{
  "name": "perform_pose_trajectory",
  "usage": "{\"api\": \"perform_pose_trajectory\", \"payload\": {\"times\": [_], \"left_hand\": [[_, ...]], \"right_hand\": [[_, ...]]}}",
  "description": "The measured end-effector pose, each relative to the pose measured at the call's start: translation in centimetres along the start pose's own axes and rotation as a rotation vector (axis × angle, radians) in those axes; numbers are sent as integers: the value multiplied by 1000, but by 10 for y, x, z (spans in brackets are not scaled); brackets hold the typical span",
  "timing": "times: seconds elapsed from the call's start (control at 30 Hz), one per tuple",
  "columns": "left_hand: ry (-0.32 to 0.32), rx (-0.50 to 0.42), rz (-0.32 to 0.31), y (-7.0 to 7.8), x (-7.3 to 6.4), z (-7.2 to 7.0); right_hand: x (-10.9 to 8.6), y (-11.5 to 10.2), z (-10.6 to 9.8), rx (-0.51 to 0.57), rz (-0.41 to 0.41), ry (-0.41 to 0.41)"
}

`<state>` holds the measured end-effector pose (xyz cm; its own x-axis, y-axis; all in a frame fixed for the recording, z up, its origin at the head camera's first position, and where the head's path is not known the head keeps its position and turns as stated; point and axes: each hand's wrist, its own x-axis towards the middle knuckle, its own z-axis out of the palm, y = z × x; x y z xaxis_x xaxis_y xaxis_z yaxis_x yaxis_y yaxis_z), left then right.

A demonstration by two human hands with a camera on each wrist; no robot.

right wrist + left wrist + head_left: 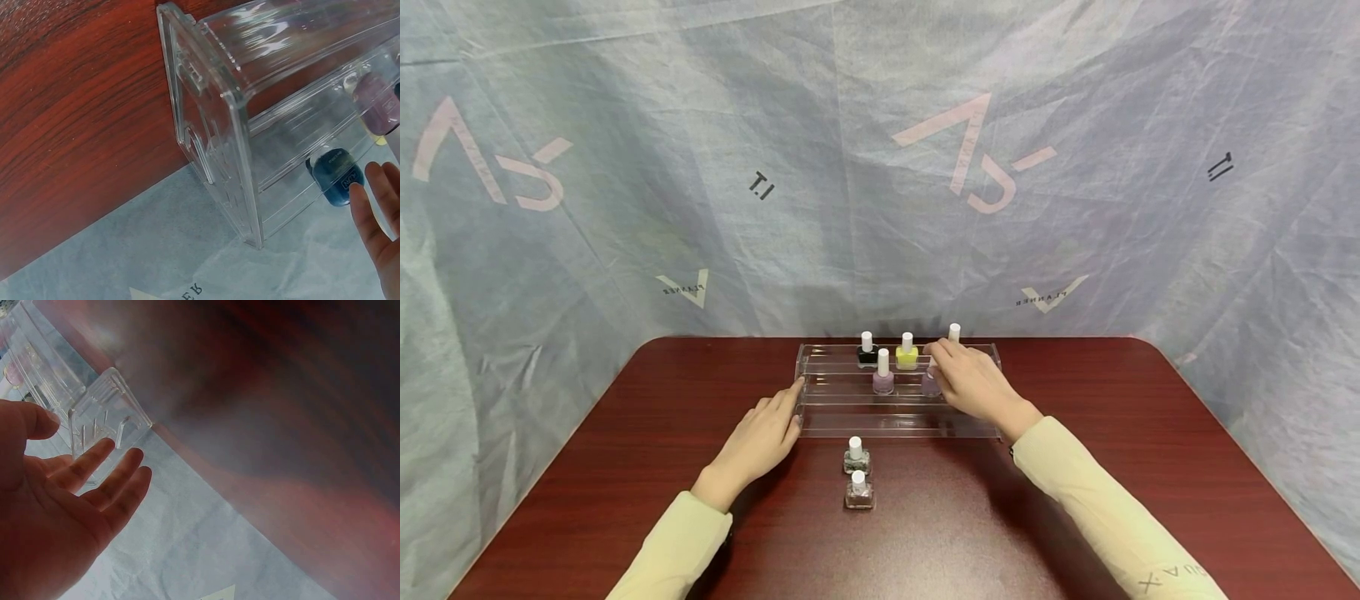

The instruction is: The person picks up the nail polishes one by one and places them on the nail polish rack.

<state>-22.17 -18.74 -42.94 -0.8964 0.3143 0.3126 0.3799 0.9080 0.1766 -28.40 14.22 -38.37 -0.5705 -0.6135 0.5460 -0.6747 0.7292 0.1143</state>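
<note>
A clear tiered rack (842, 421) stands on the table. My left hand (758, 437) touches its left end with outstretched fingers; the left wrist view shows its fingertips (128, 459) beside the clear end panel. My right hand (973, 382) reaches over the rack's right part and pinches the white cap of a mauve nail polish bottle (931, 384) on the middle tier. Another mauve bottle (883, 383) stands to its left. On the top tier are a black bottle (867, 356), a yellow bottle (907, 357) and a blue bottle (338, 175), close beside the right fingers.
Two nail polish bottles stand in front of the rack: a greyish glittery one (856, 461) and, nearer, a dark brownish one (859, 494). Grey fabric (850, 250) hangs behind and at both sides of the dark red table (925, 533).
</note>
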Motion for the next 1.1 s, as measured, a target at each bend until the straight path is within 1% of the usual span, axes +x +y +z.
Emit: {"api": "perform_pose_trajectory", "payload": {"times": [0.17,0.4,0.6,0.83,1.1], "left_hand": [[1,0,1,1,0,0],[3,-2,2,1,0,0],[2,-5,0,0,1,0],[-1,-3,-1,0,1,1],[-9,-4,-6,0,0,1]], "right_hand": [[1,0,-1,17,2,12],[2,0,-7,23,9,59],[1,-2,-16,13,19,66],[0,-7,-25,4,-7,95],[-6,-17,-34,-30,-49,114]]}}
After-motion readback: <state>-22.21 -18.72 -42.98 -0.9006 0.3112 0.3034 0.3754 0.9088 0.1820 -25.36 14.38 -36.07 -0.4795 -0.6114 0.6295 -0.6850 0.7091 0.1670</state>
